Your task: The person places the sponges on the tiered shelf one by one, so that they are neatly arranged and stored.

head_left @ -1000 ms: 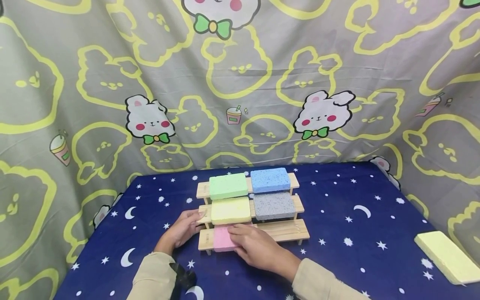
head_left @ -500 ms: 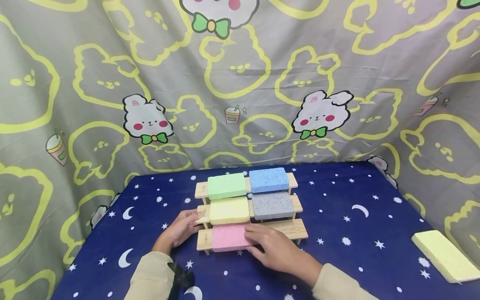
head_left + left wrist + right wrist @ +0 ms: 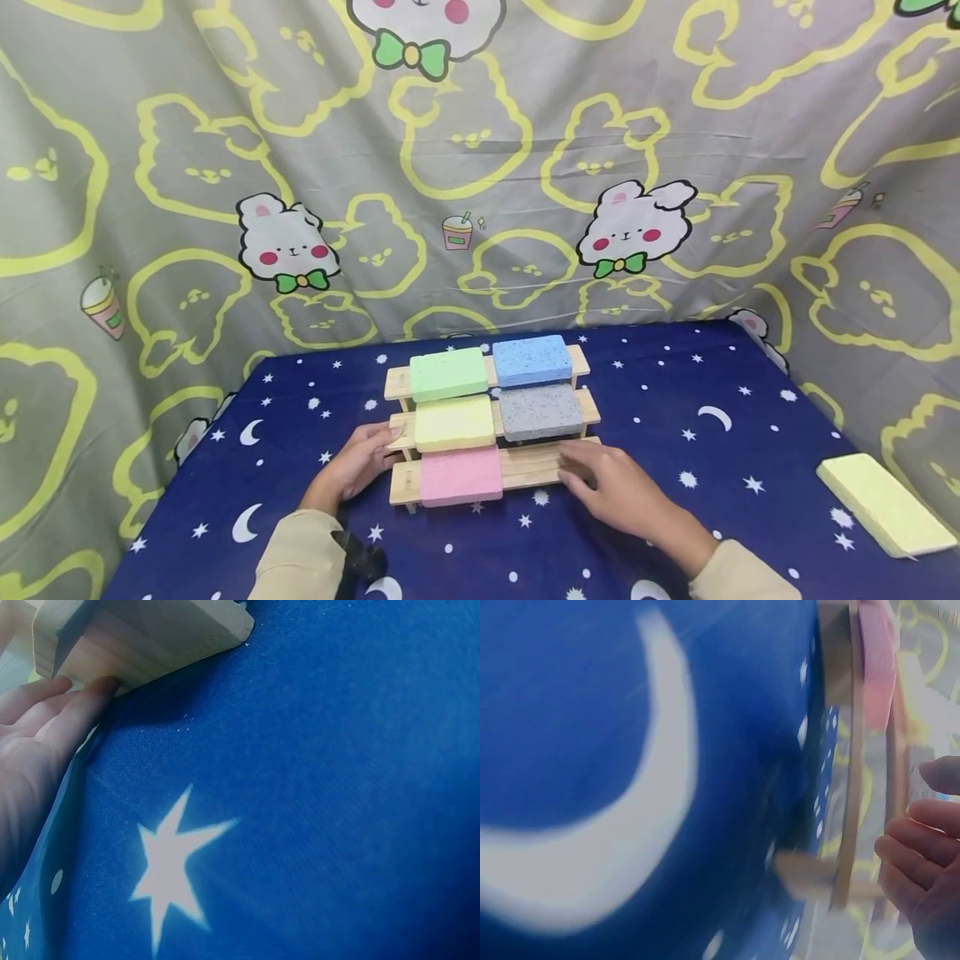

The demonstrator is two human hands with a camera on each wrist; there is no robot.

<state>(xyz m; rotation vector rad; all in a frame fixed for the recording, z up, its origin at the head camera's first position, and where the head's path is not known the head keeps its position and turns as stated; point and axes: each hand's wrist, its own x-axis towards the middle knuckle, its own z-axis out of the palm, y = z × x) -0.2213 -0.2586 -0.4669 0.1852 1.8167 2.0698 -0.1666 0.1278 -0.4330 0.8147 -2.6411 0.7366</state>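
Observation:
A three-step wooden stand (image 3: 528, 477) carries several sponge-like blocks. The top step has a green block (image 3: 448, 373) and a blue block (image 3: 531, 361); a yellow block (image 3: 454, 423) and a speckled grey block (image 3: 542, 412) lie on the middle one. On the left of the lowest step is a pink block (image 3: 461, 477). My left hand (image 3: 358, 463) pinches the middle step's left end, its fingers partly hidden in the left wrist view. My right hand (image 3: 618, 490), holding nothing, is at the lowest step's right end with relaxed fingers; whether it touches the wood I cannot tell.
Another yellow block (image 3: 887, 506) lies alone near the right edge of the table, which a dark blue star-and-moon cloth (image 3: 720, 500) covers. A patterned curtain (image 3: 480, 183) hangs behind. A black object (image 3: 363, 557) shows by my left sleeve.
My right hand has released the pink block and moved right along the lowest step. The pink block is now fully uncovered. My left hand keeps its hold on the stand.

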